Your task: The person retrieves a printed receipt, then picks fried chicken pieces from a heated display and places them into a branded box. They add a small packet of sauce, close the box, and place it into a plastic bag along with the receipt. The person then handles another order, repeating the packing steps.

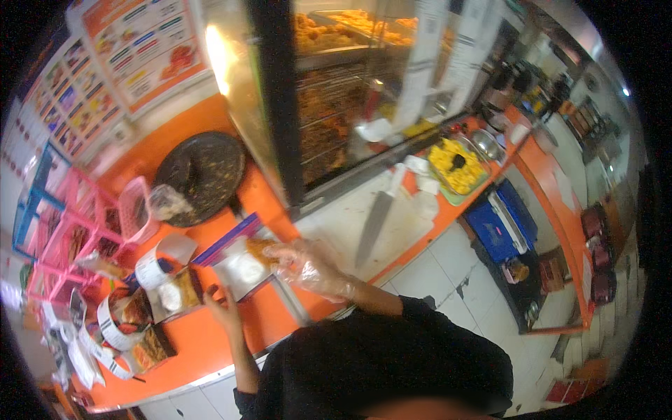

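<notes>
My right hand (310, 270), in a clear plastic glove, holds a golden-brown piece of fried food (261, 251) at the right side of an open food box (228, 270). A white mound that looks like rice (248, 269) lies in this box, whose raised flap (227, 240) is purple. My bare left hand (224, 304) is beside the box's lower left corner, fingers apart; whether it touches the box is unclear. Left of it is another box with a white mound (171, 298) and a browned piece, under a curled paper slip (150, 270) bearing writing.
A large knife (379, 220) lies on the white cutting board (336, 226) to the right. Beyond it sits a tray of yellow food (457, 170). A dark stone mortar (210, 184) stands at the back, near pink plastic baskets (139, 210). A glass display case (341, 115) borders the counter.
</notes>
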The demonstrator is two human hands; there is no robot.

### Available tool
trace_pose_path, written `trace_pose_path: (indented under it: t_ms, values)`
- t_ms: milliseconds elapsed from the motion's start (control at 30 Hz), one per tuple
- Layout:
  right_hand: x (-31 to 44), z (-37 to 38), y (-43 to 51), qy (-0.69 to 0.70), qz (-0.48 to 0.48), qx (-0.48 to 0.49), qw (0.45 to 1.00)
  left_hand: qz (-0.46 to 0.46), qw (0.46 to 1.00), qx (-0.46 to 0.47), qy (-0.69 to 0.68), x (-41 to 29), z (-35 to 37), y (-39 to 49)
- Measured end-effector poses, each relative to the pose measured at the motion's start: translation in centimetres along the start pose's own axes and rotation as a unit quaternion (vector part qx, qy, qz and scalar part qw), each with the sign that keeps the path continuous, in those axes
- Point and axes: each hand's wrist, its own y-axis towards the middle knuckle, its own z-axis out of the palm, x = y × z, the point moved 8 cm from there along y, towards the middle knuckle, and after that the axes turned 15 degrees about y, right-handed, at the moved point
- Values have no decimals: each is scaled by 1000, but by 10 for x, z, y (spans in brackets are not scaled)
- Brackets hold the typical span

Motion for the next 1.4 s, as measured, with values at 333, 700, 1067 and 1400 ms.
trace_pose_path:
  t_ms: [333,700,1067,1400]
  values:
    - [-27,-373,-74,-110,187,-331,918,-90,977,-194,-4,-102,-38,-72]
    - [-159,-580,-67,-497,325,-207,778,143,974,-104,-139,-397,125,-114]
    - [-212,-646,-82,-510,258,-212,793,461,854,218,-103,-552,269,-210]
    - [-130,-629,-102,-438,274,-226,826,445,846,246,-159,-550,277,-200]
